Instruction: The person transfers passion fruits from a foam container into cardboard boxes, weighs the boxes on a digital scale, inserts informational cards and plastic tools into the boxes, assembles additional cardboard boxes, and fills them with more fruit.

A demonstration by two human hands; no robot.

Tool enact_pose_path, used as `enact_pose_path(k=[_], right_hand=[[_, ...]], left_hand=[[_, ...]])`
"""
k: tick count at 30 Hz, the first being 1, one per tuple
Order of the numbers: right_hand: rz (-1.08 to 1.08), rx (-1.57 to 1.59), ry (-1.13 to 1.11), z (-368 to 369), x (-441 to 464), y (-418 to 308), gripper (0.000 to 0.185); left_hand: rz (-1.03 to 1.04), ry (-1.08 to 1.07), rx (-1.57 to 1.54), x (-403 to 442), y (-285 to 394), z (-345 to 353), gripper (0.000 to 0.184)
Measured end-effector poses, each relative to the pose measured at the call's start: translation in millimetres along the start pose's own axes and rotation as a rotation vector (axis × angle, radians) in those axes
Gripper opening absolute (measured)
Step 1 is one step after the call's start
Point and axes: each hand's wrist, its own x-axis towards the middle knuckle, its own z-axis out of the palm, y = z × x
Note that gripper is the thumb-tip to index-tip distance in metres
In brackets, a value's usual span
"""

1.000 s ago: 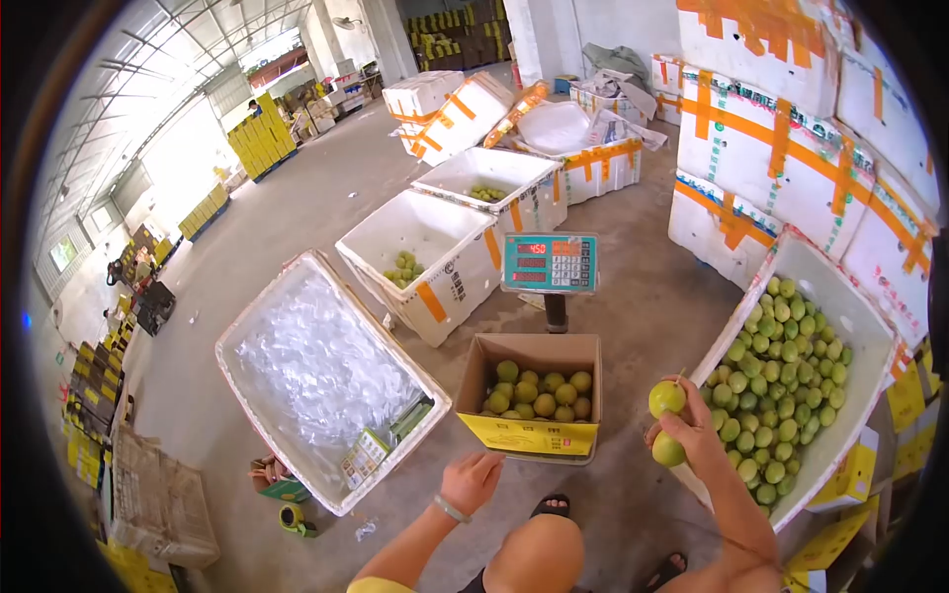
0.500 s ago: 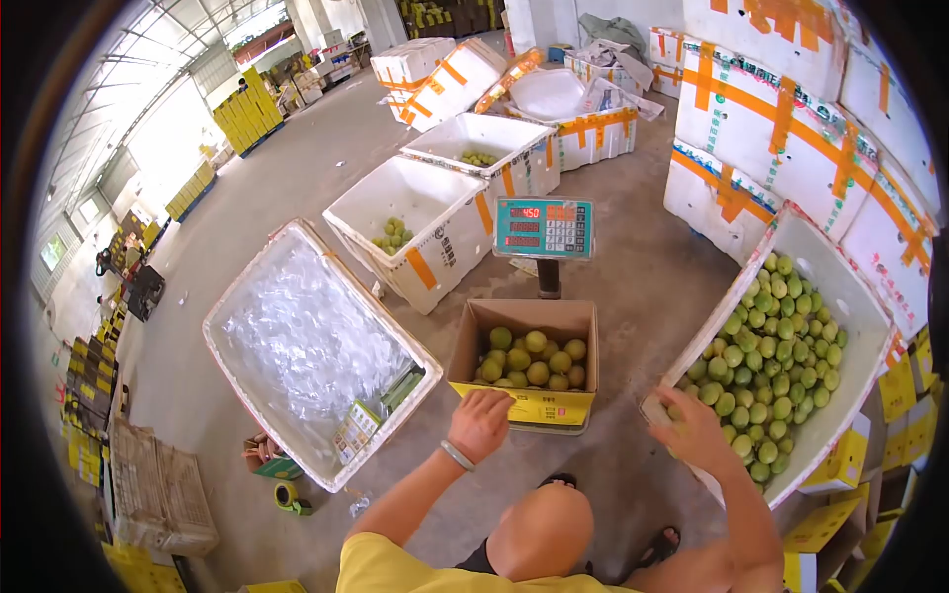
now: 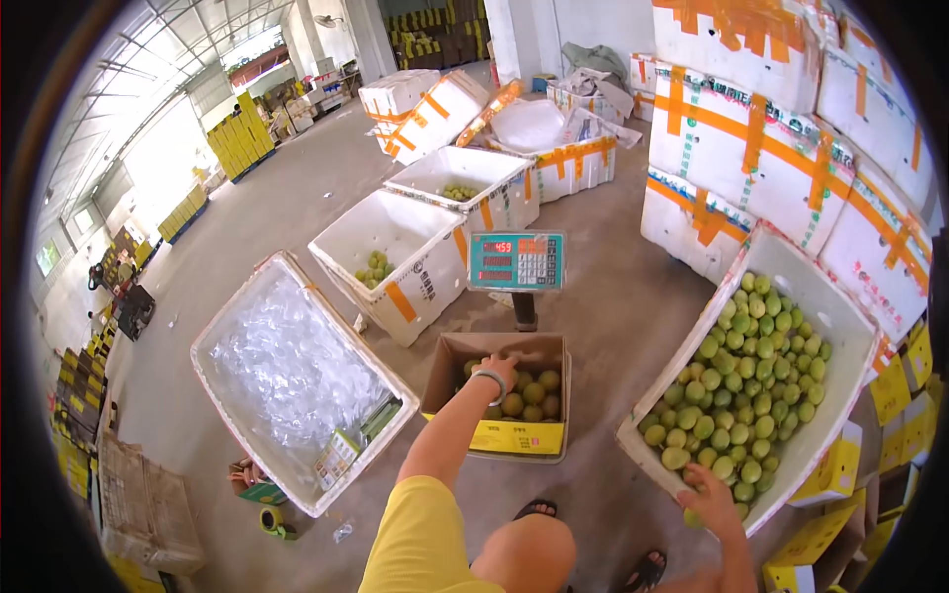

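Note:
My left hand (image 3: 497, 374) reaches into the cardboard box (image 3: 511, 438) on the scale, over the fruits (image 3: 532, 394); its fingers are spread, and what lies under the palm is hidden. At the near edge of the right foam box (image 3: 647, 457), full of green fruits (image 3: 756, 371), my right hand (image 3: 712, 497) is curled around a green fruit (image 3: 694, 517), partly hidden by the fingers. Above the cardboard box stands the scale display (image 3: 516, 261), lit with red digits that seem to read 459.
A foam box (image 3: 213, 385) of clear plastic wrappers stands on the left. Behind it are two foam boxes (image 3: 326, 259) (image 3: 405, 183) with some fruits. Stacked taped foam boxes (image 3: 732, 148) rise at the right. A tape roll (image 3: 272, 520) lies on the floor.
My left hand has moved from the box's front edge into it. My right hand has moved down along the right foam box; the two fruits it held a second ago are gone from it.

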Motion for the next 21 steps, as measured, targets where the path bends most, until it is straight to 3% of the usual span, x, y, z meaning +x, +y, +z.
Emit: enact_pose_path(k=[7, 12, 14, 16, 17, 19, 20, 21], right_hand=[[0.033, 0.055, -0.021, -3, 14, 41, 0.06], [0.009, -0.057, -0.133, 5, 13, 8, 0.064], [-0.018, -0.03, -0.154, 8, 11, 3, 0.067], [-0.155, -0.086, -0.09, 14, 12, -3, 0.074], [-0.155, -0.081, -0.095, 20, 11, -11, 0.074], [-0.317, 0.015, 0.065, 31, 9, -30, 0.081], [-0.327, 0.013, 0.062, 34, 9, -35, 0.081], [-0.438, -0.024, 0.026, 36, 9, -38, 0.076]], left_hand=[[-0.098, -0.076, 0.117, 29, -1, 28, 0.052], [-0.058, 0.007, 0.088, 17, 5, 33, 0.049], [0.086, 0.326, -0.051, -13, 26, 12, 0.051], [0.14, 0.356, -0.342, -59, 63, -14, 0.055], [0.262, 0.43, -0.517, -83, 81, -15, 0.054], [0.488, 0.176, -0.815, -131, 119, -8, 0.045], [0.536, -0.053, -0.943, -164, 143, -20, 0.044], [0.634, -0.108, -0.949, -178, 156, -8, 0.044]])
